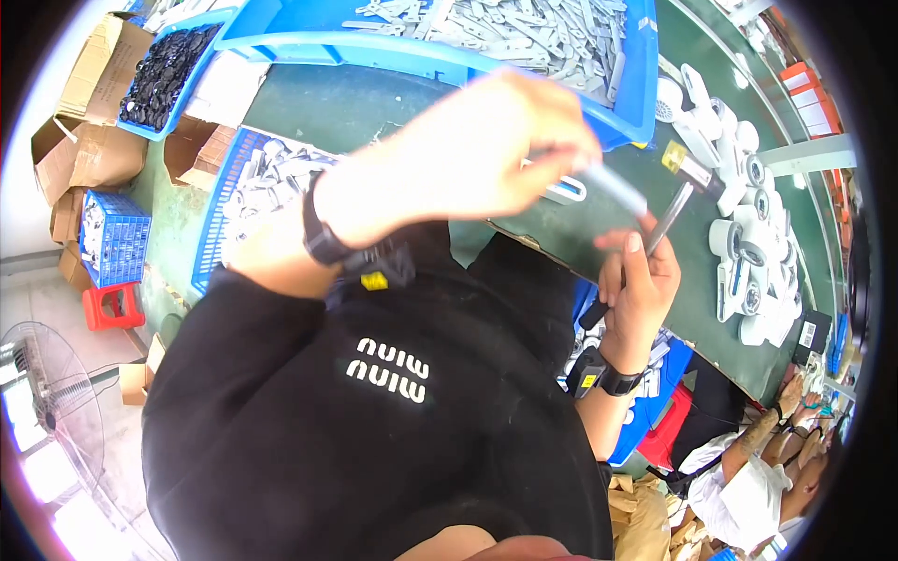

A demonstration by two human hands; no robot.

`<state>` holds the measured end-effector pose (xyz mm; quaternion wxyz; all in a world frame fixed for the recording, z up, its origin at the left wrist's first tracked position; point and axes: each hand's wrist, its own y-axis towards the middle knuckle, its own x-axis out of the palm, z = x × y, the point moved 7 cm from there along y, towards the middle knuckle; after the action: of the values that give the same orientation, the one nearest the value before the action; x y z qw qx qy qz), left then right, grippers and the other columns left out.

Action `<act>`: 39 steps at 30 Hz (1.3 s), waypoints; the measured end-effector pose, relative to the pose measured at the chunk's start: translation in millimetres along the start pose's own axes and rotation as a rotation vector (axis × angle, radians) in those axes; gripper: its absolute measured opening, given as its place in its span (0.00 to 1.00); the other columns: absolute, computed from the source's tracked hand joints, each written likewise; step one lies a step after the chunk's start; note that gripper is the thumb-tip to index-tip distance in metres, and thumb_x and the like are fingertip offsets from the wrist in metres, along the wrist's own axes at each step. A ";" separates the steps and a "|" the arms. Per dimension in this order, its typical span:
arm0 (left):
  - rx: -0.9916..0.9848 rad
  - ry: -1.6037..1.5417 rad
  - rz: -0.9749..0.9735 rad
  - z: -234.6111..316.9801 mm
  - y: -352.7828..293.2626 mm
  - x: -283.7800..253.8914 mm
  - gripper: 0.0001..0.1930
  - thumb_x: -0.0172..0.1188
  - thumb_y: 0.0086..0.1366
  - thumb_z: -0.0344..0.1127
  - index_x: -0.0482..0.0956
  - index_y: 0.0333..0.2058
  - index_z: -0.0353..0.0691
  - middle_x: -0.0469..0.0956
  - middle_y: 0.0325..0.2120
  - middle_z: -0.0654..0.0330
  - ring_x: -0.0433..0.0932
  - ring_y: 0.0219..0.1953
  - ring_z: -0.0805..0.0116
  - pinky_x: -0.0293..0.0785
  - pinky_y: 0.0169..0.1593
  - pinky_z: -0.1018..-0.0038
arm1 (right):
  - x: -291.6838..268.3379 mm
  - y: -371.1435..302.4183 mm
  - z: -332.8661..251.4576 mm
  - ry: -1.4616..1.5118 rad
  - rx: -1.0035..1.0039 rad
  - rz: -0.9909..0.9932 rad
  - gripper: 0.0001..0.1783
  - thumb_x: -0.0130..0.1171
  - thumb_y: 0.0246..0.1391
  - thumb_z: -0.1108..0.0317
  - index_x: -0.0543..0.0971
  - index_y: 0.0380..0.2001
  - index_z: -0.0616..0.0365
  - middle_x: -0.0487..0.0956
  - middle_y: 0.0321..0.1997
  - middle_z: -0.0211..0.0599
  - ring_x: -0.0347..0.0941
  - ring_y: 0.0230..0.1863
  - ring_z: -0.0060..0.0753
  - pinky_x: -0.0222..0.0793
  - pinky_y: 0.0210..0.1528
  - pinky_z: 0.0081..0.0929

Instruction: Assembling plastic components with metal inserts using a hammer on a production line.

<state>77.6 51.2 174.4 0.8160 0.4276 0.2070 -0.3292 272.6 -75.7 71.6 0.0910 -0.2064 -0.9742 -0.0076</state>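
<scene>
My left hand [510, 140], partly blurred by motion, pinches a pale grey strip-like piece [615, 190] between thumb and fingers. The strip slants down toward my right hand [645, 276], its lower end close to those fingertips. My right hand is wrapped round a small hammer [671, 220] with a dark grip, a metal shaft and a head that is yellow at one end and black at the other. The hammer tilts up and to the right over the green table [524, 229]. Below my left hand lies a white slotted part [567, 191] near the table edge.
A large blue bin [645, 70] of grey strips stands ahead. White round-ended parts [748, 224] are piled at right. At left are a blue basket [208, 238] of white parts, a tray of black parts [164, 79], cartons and a fan. Another person [748, 491] sits at lower right.
</scene>
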 end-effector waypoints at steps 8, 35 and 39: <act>-0.166 -0.100 0.131 -23.3 -47.7 29.4 0.07 0.69 0.64 0.26 0.88 0.41 0.38 0.83 0.32 0.56 0.82 0.37 0.52 0.75 0.47 0.59 | 36.4 14.0 -8.1 0.219 -0.089 -0.219 0.16 0.57 0.71 0.75 0.81 0.57 0.73 0.84 0.32 0.44 0.61 0.14 0.14 0.58 0.17 0.18; -0.161 0.088 0.136 -61.7 -74.5 32.8 0.14 0.78 0.59 0.40 0.86 0.39 0.40 0.86 0.35 0.58 0.83 0.43 0.53 0.80 0.48 0.59 | 40.8 33.6 21.3 -0.302 0.089 0.091 0.11 0.67 0.69 0.68 0.87 0.45 0.67 0.82 0.24 0.34 0.63 0.15 0.12 0.56 0.17 0.16; -0.109 0.082 0.148 -61.4 -74.5 35.4 0.12 0.78 0.59 0.40 0.86 0.34 0.40 0.86 0.33 0.60 0.83 0.42 0.54 0.80 0.48 0.59 | 37.1 30.9 24.9 -0.294 0.089 0.091 0.10 0.67 0.69 0.69 0.87 0.45 0.67 0.81 0.23 0.32 0.63 0.15 0.12 0.56 0.17 0.16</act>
<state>45.7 58.6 77.0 0.8509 0.4099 0.2258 -0.2387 247.4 -31.3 53.2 -0.0431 -0.2448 -0.9661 0.0700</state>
